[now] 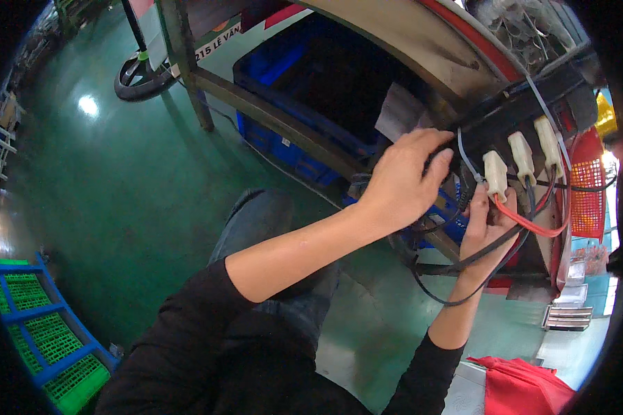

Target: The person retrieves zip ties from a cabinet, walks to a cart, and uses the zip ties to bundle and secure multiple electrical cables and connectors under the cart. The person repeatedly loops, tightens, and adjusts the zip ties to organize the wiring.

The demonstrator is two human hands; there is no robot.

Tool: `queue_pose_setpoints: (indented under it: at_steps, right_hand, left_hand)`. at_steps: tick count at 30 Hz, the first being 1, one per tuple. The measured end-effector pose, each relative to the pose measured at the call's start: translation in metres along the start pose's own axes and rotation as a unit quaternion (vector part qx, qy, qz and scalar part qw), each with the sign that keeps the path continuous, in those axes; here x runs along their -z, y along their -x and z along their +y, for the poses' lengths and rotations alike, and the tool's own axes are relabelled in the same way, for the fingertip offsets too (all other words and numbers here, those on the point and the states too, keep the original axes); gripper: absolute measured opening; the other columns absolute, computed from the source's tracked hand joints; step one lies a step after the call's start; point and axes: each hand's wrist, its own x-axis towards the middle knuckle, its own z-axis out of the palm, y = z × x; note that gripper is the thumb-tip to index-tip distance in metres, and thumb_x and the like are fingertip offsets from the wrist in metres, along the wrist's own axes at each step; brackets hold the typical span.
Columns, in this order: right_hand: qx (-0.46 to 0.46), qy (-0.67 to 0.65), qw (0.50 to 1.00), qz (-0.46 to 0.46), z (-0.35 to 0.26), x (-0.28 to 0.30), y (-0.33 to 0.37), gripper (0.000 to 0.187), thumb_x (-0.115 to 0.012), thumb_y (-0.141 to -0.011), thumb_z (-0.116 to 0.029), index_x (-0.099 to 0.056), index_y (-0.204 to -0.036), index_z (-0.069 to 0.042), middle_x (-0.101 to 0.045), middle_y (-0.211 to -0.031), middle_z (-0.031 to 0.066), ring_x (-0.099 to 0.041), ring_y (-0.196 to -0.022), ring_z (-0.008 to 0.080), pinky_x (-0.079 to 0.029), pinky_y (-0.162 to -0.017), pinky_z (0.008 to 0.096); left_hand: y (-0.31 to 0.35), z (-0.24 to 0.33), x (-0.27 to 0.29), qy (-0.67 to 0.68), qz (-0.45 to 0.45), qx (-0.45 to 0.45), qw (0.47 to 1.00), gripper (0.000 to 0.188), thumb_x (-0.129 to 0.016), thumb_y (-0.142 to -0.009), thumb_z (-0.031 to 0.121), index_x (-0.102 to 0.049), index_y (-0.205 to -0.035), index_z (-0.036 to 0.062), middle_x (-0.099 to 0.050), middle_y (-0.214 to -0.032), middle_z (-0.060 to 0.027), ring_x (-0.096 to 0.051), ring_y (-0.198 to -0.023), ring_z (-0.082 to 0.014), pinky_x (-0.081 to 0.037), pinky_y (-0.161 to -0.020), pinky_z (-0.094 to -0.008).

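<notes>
A long black power strip is fixed along the edge of a bench at the upper right. Three cream plugs sit in it, with red and black cords hanging below. My left hand is closed around the strip's near end, its thumb and fingers curved; the fingertips are partly hidden. Just below the nearest plug, my right hand pinches the lower end of a white cable tie looped over the strip. Black cables loop across my right wrist; some right fingers are hidden behind them.
A blue crate stands under the bench, behind a metal frame bar. A red basket is at the right. Red cloth lies lower right. Green grating in a blue frame is lower left. A black wheeled base stands far left.
</notes>
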Motion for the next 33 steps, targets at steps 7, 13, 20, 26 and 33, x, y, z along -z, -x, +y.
queue_pose_setpoints:
  at_steps: [7,13,20,26,33]
  right_hand:
    - [-0.195,-0.079,0.971,-0.111,-0.011,0.022,-0.015,0.022,-0.058,-0.087,-0.013,-0.055,-0.104,0.000,-0.049,-0.069,0.0000,-0.043,-0.051,0.0056,-0.032,-0.045,0.0203]
    - [-0.233,-0.199,0.949,-0.077,-0.002,0.019,-0.014,0.030,-0.062,-0.083,-0.010,-0.053,-0.110,0.001,-0.051,-0.074,0.0003,-0.042,-0.052,0.0048,-0.030,-0.044,0.0193]
    - [-0.158,-0.236,0.958,-0.025,0.002,0.007,0.001,0.024,-0.059,-0.084,-0.008,-0.053,-0.106,-0.001,-0.045,-0.072,-0.0037,-0.034,-0.057,0.0032,-0.024,-0.050,0.0179]
    - [-0.130,-0.191,0.972,0.030,0.010,0.002,0.006,0.014,-0.056,-0.085,-0.011,-0.054,-0.096,-0.002,-0.044,-0.073,-0.0043,-0.035,-0.061,0.0034,-0.025,-0.053,0.0191]
    - [-0.113,-0.134,0.984,0.041,0.027,0.006,0.004,0.015,-0.057,-0.087,-0.010,-0.056,-0.098,0.000,-0.055,-0.083,0.0026,-0.049,-0.075,0.0094,-0.039,-0.066,0.0228]
  left_hand:
    - [-0.004,0.000,-0.011,-0.027,-0.044,0.037,0.998,0.038,-0.045,-0.093,0.025,-0.054,-0.118,-0.0026,-0.052,-0.118,-0.0204,-0.046,-0.109,-0.0373,-0.037,-0.095,-0.0406]
    - [-0.008,-0.006,-0.010,-0.027,-0.034,-0.007,0.999,0.041,-0.048,-0.092,0.027,-0.052,-0.120,-0.0025,-0.051,-0.116,-0.0218,-0.046,-0.108,-0.0375,-0.037,-0.094,-0.0404]
    - [-0.006,0.004,-0.003,0.002,0.015,-0.011,1.000,0.045,-0.068,-0.078,0.029,-0.056,-0.107,-0.0026,-0.058,-0.104,-0.0189,-0.056,-0.097,-0.0340,-0.044,-0.086,-0.0392]
    - [-0.019,0.013,0.004,-0.065,-0.029,-0.006,0.997,0.048,-0.074,-0.072,0.027,-0.055,-0.104,-0.0027,-0.060,-0.100,-0.0185,-0.058,-0.096,-0.0327,-0.046,-0.083,-0.0372]
    - [-0.042,0.024,0.006,-0.134,-0.117,0.036,0.983,0.056,-0.077,-0.063,0.026,-0.052,-0.102,-0.0044,-0.060,-0.099,-0.0213,-0.060,-0.094,-0.0352,-0.047,-0.080,-0.0399]
